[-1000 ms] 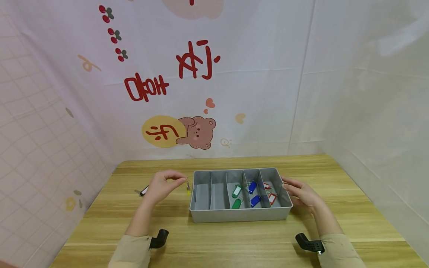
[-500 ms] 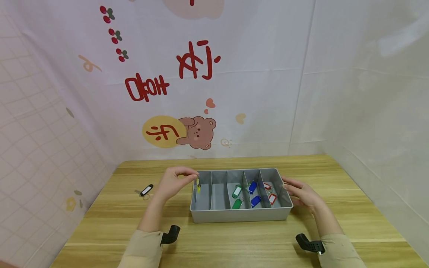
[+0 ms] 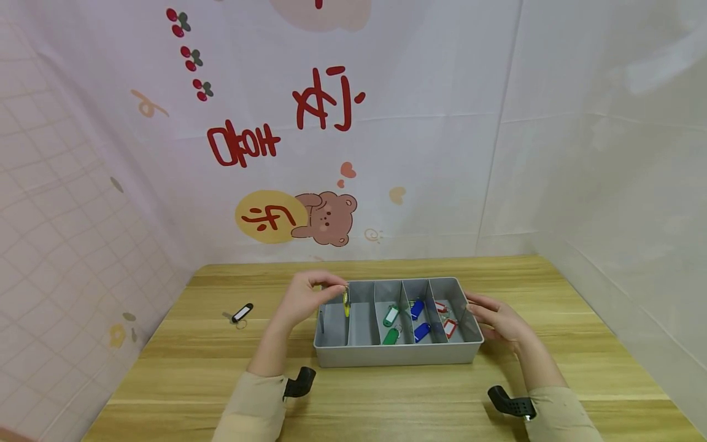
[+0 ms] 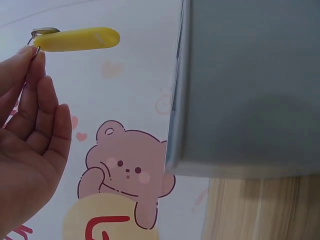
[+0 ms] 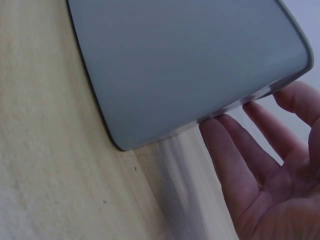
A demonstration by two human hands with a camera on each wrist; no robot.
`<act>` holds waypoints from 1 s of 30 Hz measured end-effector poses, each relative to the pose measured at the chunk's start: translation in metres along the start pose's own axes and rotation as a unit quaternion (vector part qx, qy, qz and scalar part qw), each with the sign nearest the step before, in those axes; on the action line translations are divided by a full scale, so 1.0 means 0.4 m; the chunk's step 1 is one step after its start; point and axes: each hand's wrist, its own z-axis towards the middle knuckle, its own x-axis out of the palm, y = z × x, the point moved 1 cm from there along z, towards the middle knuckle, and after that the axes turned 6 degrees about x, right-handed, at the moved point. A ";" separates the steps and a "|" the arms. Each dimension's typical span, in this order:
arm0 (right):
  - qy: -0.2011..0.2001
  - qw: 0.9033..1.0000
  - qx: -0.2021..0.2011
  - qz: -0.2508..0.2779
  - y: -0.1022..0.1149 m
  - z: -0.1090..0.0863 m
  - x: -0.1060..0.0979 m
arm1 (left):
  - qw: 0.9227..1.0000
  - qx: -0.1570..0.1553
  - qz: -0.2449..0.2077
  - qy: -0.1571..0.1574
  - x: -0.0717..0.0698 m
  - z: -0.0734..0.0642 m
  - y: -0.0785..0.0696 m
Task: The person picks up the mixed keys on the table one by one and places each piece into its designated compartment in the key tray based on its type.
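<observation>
My left hand (image 3: 308,299) pinches the metal ring of a yellow key tag (image 4: 82,40) between thumb and fingertips. The tag hangs over the left part of a grey divided box (image 3: 397,355), in line with the first divider in the head view. A metal key (image 4: 46,31) lies alongside the tag at the ring. At the box's right end, the fingertips of my right hand (image 3: 499,318) touch the outer wall, fingers stretched out and relaxed. Green tags (image 3: 391,315), blue tags (image 3: 422,332) and red tags (image 3: 450,328) lie in separate compartments to the right.
On the wooden table (image 3: 386,399), left of the box, lies a black key tag (image 3: 242,313) with its key and ring. A printed cloth (image 3: 431,123) hangs behind the table and along both sides.
My left hand has carried the yellow key tag rightward, from beside the box to above its left compartments. The black tag is now uncovered. My right hand stays at the box's end.
</observation>
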 end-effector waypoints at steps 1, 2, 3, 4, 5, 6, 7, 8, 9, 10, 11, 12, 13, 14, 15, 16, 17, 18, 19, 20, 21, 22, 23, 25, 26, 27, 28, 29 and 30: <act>0.000 1.000 0.000 0.000 -0.001 0.000 0.000 | 1.000 0.001 -0.001 0.003 0.004 0.003 -0.002; 0.000 1.000 -0.001 0.000 -0.001 0.000 -0.001 | 1.000 0.001 -0.004 0.006 0.009 0.006 -0.004; -0.001 1.000 -0.001 -0.001 -0.002 0.001 -0.001 | 1.000 0.000 -0.006 0.010 0.013 0.009 -0.007; -0.001 1.000 -0.001 -0.002 -0.002 0.001 -0.001 | 1.000 -0.003 -0.009 0.015 0.017 0.012 -0.009; -0.001 1.000 -0.002 -0.004 -0.003 0.001 -0.001 | 1.000 -0.005 -0.010 0.019 0.021 0.015 -0.011; -0.002 1.000 -0.002 -0.004 -0.003 0.001 -0.001 | 1.000 -0.009 -0.012 0.023 0.024 0.018 -0.013; -0.003 1.000 -0.002 -0.004 -0.003 0.001 -0.001 | 0.999 -0.013 -0.013 0.027 0.027 0.021 -0.015; -0.003 1.000 -0.002 -0.004 -0.003 0.001 -0.001 | 0.999 -0.015 -0.014 0.031 0.030 0.023 -0.016; -0.003 1.000 -0.002 -0.004 -0.003 0.001 -0.001 | 0.999 -0.015 -0.012 0.034 0.033 0.026 -0.018; -0.002 1.000 -0.003 -0.003 -0.003 0.001 -0.001 | 0.999 -0.013 -0.012 0.038 0.035 0.029 -0.018; -0.002 1.000 -0.002 -0.001 -0.003 0.001 -0.001 | 0.999 -0.009 -0.011 0.041 0.038 0.032 -0.017; -0.002 1.000 -0.003 0.001 -0.004 0.001 -0.001 | 0.999 -0.004 -0.009 0.045 0.040 0.035 -0.017; -0.002 1.000 -0.003 0.002 -0.004 0.001 -0.001 | 0.999 -0.001 -0.007 0.048 0.043 0.037 -0.020; -0.001 1.000 -0.004 0.003 -0.004 0.001 -0.001 | 0.999 0.001 -0.004 0.052 0.045 0.040 -0.020; 0.000 1.000 -0.005 0.003 -0.005 0.001 -0.001 | 0.998 0.002 -0.003 0.055 0.047 0.042 -0.021; 0.000 1.000 -0.006 0.003 -0.005 0.001 -0.001 | 0.998 0.001 -0.002 0.059 0.050 0.045 -0.020; 0.000 1.000 -0.006 0.004 -0.006 0.001 -0.001 | 0.998 0.000 -0.001 0.062 0.053 0.047 -0.021; -0.001 1.000 -0.006 0.003 -0.006 0.001 -0.001 | 0.998 -0.004 0.001 0.065 0.055 0.050 -0.023; -0.002 1.000 -0.006 0.002 -0.006 0.001 -0.001 | 0.998 -0.008 0.003 0.068 0.057 0.052 -0.023; -0.003 1.000 -0.006 0.001 -0.006 0.001 0.000 | 0.997 -0.011 0.003 0.071 0.058 0.054 -0.023; -0.004 1.000 -0.006 -0.001 -0.006 0.001 0.000 | 0.997 -0.013 0.003 0.074 0.060 0.057 -0.024; -0.004 1.000 -0.005 -0.002 -0.005 0.001 0.000 | 0.997 -0.015 0.004 0.077 0.061 0.060 -0.026; -0.005 1.000 -0.005 -0.003 -0.005 0.001 0.000 | 0.997 -0.017 0.006 0.080 0.061 0.062 -0.027; -0.007 1.000 -0.005 -0.002 -0.004 0.000 0.000 | 0.996 -0.017 0.011 0.085 0.061 0.068 -0.030; -0.006 1.000 -0.005 -0.001 -0.004 0.000 0.000 | 0.996 -0.016 0.015 0.088 0.061 0.071 -0.030; -0.004 1.000 -0.005 -0.001 -0.003 0.000 0.001 | 0.996 -0.015 0.021 0.091 0.060 0.074 -0.030; -0.004 1.000 -0.005 0.001 -0.003 0.000 0.001 | 0.995 -0.014 0.026 0.093 0.059 0.078 -0.030; -0.003 1.000 -0.005 0.003 -0.003 0.000 0.001 | 0.995 -0.015 0.033 0.096 0.058 0.081 -0.030; -0.002 1.000 -0.005 0.005 -0.003 0.000 0.001 | 0.994 -0.016 0.040 0.098 0.058 0.083 -0.029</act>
